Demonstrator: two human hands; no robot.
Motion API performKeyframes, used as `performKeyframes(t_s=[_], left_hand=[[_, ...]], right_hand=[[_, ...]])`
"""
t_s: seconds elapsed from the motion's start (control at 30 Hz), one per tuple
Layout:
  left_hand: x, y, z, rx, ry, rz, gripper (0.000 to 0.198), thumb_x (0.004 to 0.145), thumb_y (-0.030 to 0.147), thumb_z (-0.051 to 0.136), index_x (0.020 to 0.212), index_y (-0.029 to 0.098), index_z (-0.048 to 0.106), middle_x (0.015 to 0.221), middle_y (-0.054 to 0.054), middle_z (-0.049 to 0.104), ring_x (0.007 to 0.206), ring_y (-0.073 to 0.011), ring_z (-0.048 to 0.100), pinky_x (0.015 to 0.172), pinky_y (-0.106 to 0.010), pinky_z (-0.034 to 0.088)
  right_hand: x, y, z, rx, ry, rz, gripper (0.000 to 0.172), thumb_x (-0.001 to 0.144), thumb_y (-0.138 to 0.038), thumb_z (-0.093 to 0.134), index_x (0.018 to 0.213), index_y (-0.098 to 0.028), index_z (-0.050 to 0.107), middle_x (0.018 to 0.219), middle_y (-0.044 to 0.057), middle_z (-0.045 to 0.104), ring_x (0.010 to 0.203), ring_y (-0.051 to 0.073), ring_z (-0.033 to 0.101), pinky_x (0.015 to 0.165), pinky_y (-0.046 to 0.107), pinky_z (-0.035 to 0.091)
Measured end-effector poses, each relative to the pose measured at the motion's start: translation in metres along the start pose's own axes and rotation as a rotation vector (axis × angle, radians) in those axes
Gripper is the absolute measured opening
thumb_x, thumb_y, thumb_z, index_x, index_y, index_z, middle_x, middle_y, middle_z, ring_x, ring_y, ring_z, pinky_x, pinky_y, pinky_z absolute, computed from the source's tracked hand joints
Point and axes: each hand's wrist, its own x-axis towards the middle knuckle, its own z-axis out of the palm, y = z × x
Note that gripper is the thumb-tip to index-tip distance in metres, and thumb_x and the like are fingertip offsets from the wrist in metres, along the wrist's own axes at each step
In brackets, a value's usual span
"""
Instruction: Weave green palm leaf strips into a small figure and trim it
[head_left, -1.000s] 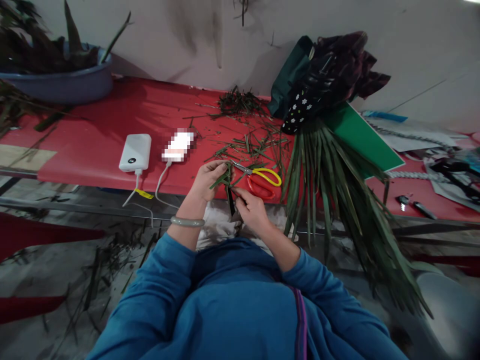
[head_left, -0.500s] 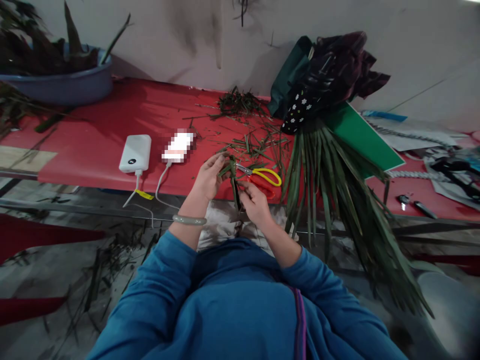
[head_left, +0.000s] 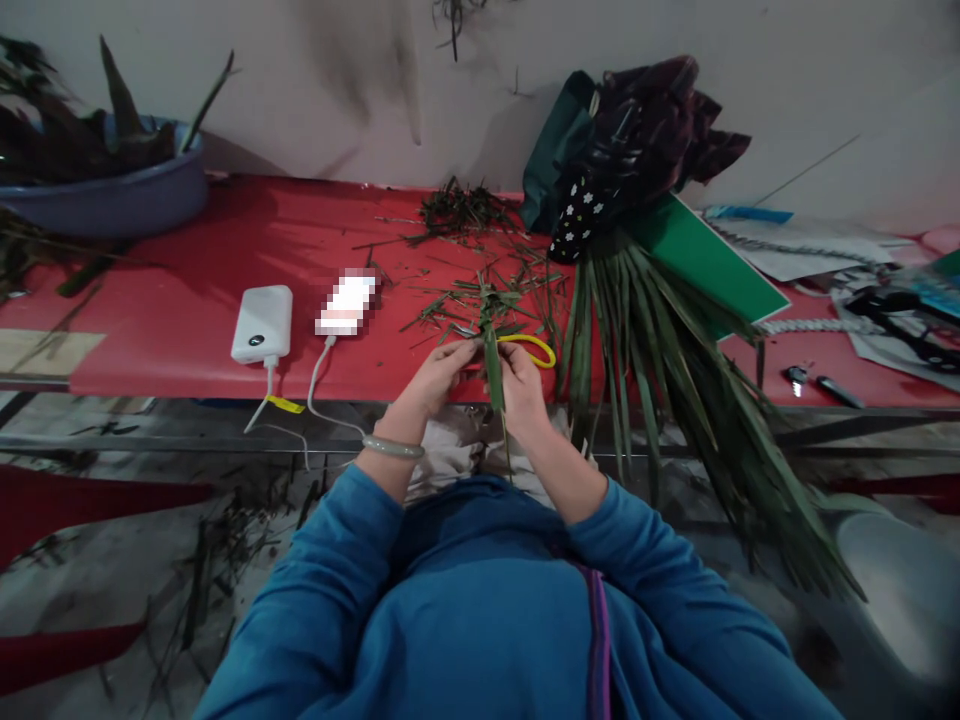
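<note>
Between my two hands a green palm leaf strip (head_left: 493, 368) stands lengthwise, its upper end folded or woven and its thin tail hanging toward my lap. My left hand (head_left: 448, 370), below a jade-coloured bangle (head_left: 394, 447), pinches it from the left. From the right, my right hand (head_left: 521, 385) grips the same strip with closed fingers. Scissors with a yellow handle (head_left: 538, 350) lie on the red table just behind my right hand, partly covered by it. Leaf scraps (head_left: 450, 300) are scattered beyond my fingertips.
A white power bank (head_left: 262, 322) and a blurred-out phone (head_left: 349, 302) lie left, joined to cables. Long palm fronds (head_left: 675, 370) hang over the table's front edge at right, beside a green board (head_left: 705, 262) and dark bags (head_left: 637, 140). A blue basin (head_left: 112, 200) holds plant pieces.
My left hand has come down from the top of the leaf piece to its side. The strip has turned its broad green face up, and my right hand has moved slightly up.
</note>
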Motion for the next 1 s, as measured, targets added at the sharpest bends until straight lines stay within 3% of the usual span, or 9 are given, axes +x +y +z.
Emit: performKeyframes(t_s=[0.17,0.3,0.43,0.53,0.7,0.77,0.87,1.0], left_hand=[[0.009,0.002,0.002,0.040,0.086,-0.021,0.024,0.058,0.031,0.070,0.073,0.015,0.062,0.065,0.002,0.061,0.058,-0.0077,0.055,0.054,-0.019,0.044],[0.016,-0.002,-0.004,0.039,0.109,-0.047,0.022,0.059,0.032,0.069,0.071,0.016,0.058,0.058,0.003,0.058,0.048,-0.0084,0.053,0.046,-0.020,0.041],[0.025,-0.003,-0.013,0.024,0.184,0.076,0.022,0.060,0.032,0.067,0.071,0.015,0.058,0.060,0.001,0.060,0.052,-0.0086,0.055,0.050,-0.020,0.042],[0.032,-0.002,-0.020,-0.029,0.264,0.167,0.023,0.058,0.030,0.069,0.072,0.015,0.059,0.065,0.001,0.062,0.059,-0.0087,0.057,0.056,-0.021,0.043],[0.040,-0.004,-0.031,-0.065,0.328,0.194,0.024,0.055,0.026,0.071,0.073,0.017,0.059,0.066,0.004,0.060,0.057,-0.0052,0.054,0.056,-0.018,0.042],[0.041,-0.005,-0.032,-0.071,0.311,0.182,0.024,0.054,0.026,0.071,0.073,0.017,0.059,0.066,0.004,0.060,0.056,-0.0047,0.054,0.055,-0.018,0.041],[0.041,-0.006,-0.031,-0.060,0.271,0.148,0.026,0.053,0.027,0.072,0.072,0.016,0.059,0.065,0.004,0.059,0.054,-0.0049,0.052,0.051,-0.019,0.039],[0.040,-0.006,-0.029,-0.043,0.253,0.126,0.027,0.051,0.027,0.073,0.071,0.015,0.058,0.059,0.006,0.057,0.049,-0.0040,0.049,0.049,-0.019,0.037]], right_hand=[[0.014,0.016,0.003,-0.130,-0.003,-0.062,0.023,0.076,-0.030,0.045,0.094,-0.019,0.053,0.086,0.002,0.061,0.084,0.016,0.056,0.075,0.029,0.046],[0.018,0.026,0.004,-0.160,-0.097,-0.031,0.026,0.076,-0.028,0.045,0.099,-0.019,0.051,0.097,0.003,0.061,0.086,0.016,0.057,0.080,0.031,0.046],[0.005,0.027,-0.007,-0.178,-0.179,0.041,0.034,0.073,-0.022,0.049,0.106,-0.017,0.047,0.103,0.006,0.060,0.096,0.016,0.056,0.089,0.033,0.043],[-0.020,0.009,-0.028,-0.253,-0.277,0.088,0.033,0.072,-0.021,0.052,0.105,-0.018,0.049,0.107,0.008,0.059,0.100,0.015,0.055,0.090,0.032,0.042],[-0.063,-0.055,-0.064,-0.479,-0.753,0.122,0.027,0.075,-0.026,0.055,0.100,-0.019,0.057,0.093,0.005,0.066,0.085,0.014,0.061,0.076,0.028,0.047],[-0.063,-0.074,-0.070,-0.513,-0.860,0.090,0.028,0.072,-0.026,0.058,0.100,-0.020,0.060,0.093,0.003,0.066,0.084,0.015,0.062,0.073,0.026,0.048],[-0.037,-0.077,-0.066,-0.451,-0.775,-0.004,0.024,0.072,-0.025,0.059,0.095,-0.020,0.063,0.089,0.003,0.067,0.080,0.014,0.062,0.070,0.025,0.048],[0.024,-0.039,-0.045,-0.426,-0.544,-0.111,0.021,0.071,-0.026,0.058,0.090,-0.018,0.063,0.086,0.003,0.066,0.078,0.013,0.060,0.074,0.029,0.047]])
